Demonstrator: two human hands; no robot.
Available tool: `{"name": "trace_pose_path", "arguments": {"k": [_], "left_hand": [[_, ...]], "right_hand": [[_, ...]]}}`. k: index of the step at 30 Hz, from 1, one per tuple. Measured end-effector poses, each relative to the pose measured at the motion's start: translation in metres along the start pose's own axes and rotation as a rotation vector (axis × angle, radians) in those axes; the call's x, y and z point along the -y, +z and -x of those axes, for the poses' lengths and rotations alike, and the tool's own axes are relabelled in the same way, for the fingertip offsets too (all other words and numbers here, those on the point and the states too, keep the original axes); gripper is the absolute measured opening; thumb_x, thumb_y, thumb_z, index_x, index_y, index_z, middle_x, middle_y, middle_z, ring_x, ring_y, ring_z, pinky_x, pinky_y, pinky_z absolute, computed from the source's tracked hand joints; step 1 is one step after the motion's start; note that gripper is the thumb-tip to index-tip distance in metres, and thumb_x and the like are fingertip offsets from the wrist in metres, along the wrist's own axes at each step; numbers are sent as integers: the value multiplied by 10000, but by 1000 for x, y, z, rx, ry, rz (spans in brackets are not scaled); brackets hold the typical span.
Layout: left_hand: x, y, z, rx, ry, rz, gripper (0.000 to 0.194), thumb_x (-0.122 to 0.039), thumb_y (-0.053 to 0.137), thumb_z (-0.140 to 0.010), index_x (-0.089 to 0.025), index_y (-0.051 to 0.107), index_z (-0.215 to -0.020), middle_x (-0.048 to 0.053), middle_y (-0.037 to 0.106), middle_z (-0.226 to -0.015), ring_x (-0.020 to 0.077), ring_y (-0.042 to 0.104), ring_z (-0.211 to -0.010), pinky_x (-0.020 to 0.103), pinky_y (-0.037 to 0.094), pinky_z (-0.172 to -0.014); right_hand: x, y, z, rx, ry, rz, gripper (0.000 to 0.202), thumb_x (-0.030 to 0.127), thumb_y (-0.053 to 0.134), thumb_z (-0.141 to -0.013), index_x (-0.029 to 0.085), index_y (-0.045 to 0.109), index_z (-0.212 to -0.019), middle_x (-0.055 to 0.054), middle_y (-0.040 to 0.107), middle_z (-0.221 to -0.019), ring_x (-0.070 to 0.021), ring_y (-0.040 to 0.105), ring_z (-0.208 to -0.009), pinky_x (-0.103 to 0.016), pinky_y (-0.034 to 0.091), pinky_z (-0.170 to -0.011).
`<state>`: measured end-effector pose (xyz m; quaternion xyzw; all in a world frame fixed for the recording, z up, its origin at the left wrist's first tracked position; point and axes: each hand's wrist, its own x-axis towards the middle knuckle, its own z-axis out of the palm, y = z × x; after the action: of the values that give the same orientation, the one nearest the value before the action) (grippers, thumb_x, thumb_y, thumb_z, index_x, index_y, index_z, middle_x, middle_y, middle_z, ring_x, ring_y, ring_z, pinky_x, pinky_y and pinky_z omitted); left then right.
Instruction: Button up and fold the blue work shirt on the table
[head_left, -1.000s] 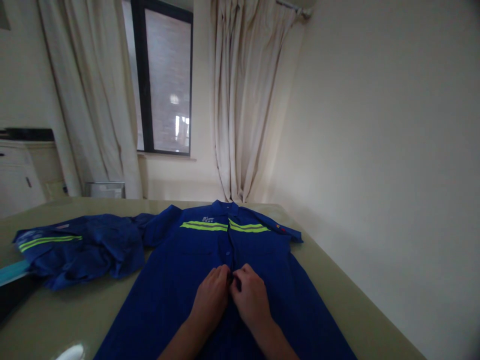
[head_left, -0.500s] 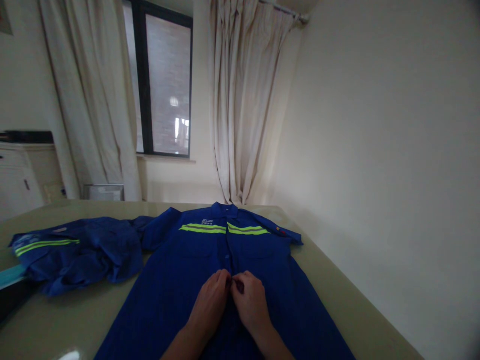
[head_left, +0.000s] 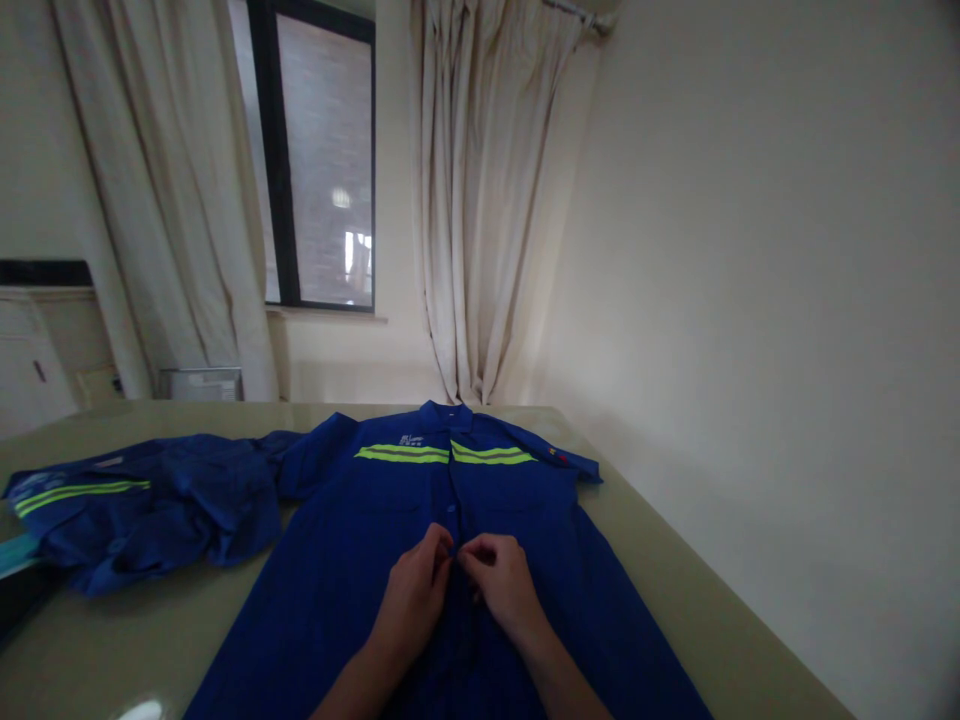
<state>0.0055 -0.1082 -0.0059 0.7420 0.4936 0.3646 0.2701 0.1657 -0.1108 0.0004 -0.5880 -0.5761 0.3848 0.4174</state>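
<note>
A blue work shirt (head_left: 352, 560) with yellow-green reflective stripes across the chest lies flat and face up on the table, collar pointing away from me. My left hand (head_left: 415, 595) and my right hand (head_left: 501, 583) meet at the shirt's front placket, just below a blue button. Both hands pinch the placket fabric, fingertips almost touching each other. What sits between the fingers is too small and dark to make out.
A second blue shirt (head_left: 142, 505) with the same stripes lies crumpled at the left on the olive table (head_left: 675, 580). A teal object sticks out at the far left edge. Cream curtains (head_left: 480, 200), a dark window and a plain wall stand behind.
Both hands have shifted slightly up the placket toward the collar, and the fingers have reworked their pinch. The view has turned a little, so the crumpled shirt sits further left.
</note>
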Motion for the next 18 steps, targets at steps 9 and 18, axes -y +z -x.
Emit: {"name": "trace_pose_path", "arguments": {"k": [9, 18], "left_hand": [[8, -2, -10, -21, -140, 134, 142, -367, 553, -873, -236, 605, -856, 8, 740, -827, 194, 699, -790, 277, 478, -713], [7, -5, -9, 23, -79, 231, 161, -343, 551, -870, -223, 638, -932, 27, 763, -898, 197, 721, -846, 282, 510, -762]], "right_hand": [[3, 1, 4, -64, -209, 201, 101, 112, 681, -777, 179, 755, -796, -9, 672, -755, -151, 622, -691, -228, 433, -642], [6, 3, 7, -84, -176, 225, 142, 77, 670, -773, 182, 755, -815, -3, 657, -754, -156, 612, -691, -235, 432, -643]]}}
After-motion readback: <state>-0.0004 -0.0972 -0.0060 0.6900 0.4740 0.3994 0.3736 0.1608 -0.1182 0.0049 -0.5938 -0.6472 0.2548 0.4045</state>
